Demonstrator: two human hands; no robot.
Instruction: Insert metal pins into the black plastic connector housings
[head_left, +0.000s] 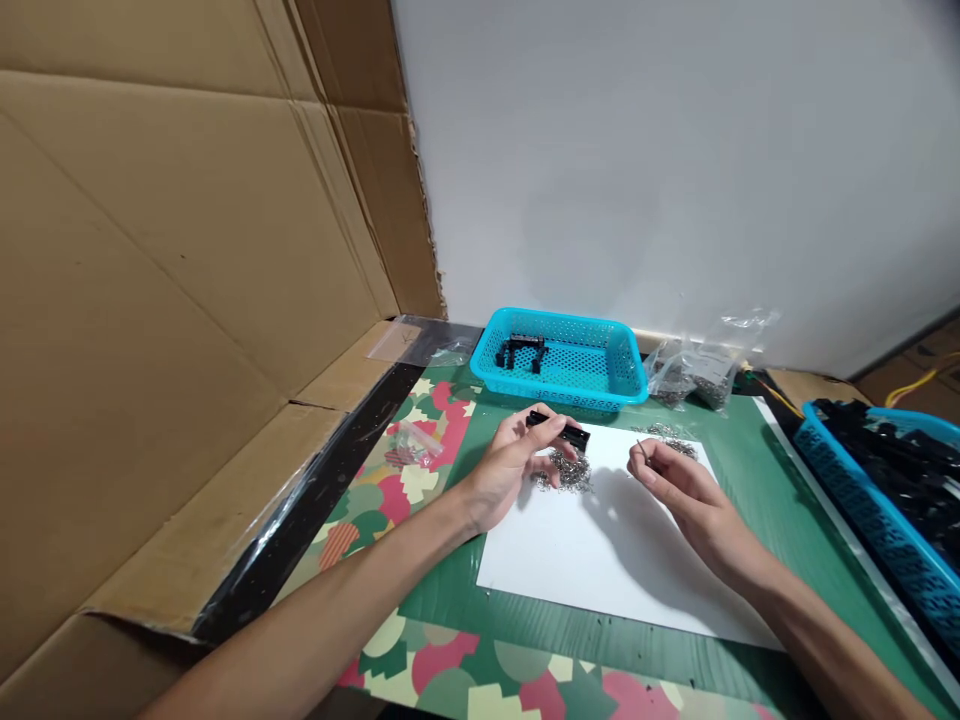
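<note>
My left hand (pixel 517 460) grips a black, bar-shaped plastic part (pixel 559 431) between thumb and fingers, tilted above the white sheet (pixel 570 560). Below that hand lies a pile of small shiny metal pieces (pixel 571 474). To the right, my right hand (pixel 675 485) is closed in a pinch on a small, thin metal piece (pixel 641 450), too small to name. Behind its fingers a second heap of small metal pieces (pixel 679 440) is partly hidden. The two hands are apart over the sheet.
A blue basket (pixel 559 392) with a few black parts (pixel 523 350) stands at the back. Plastic bags of metal pieces (pixel 694 372) lie beside it. Another blue basket (pixel 874 530), full of black parts, is at the right. Cardboard (pixel 187 250) walls the left side.
</note>
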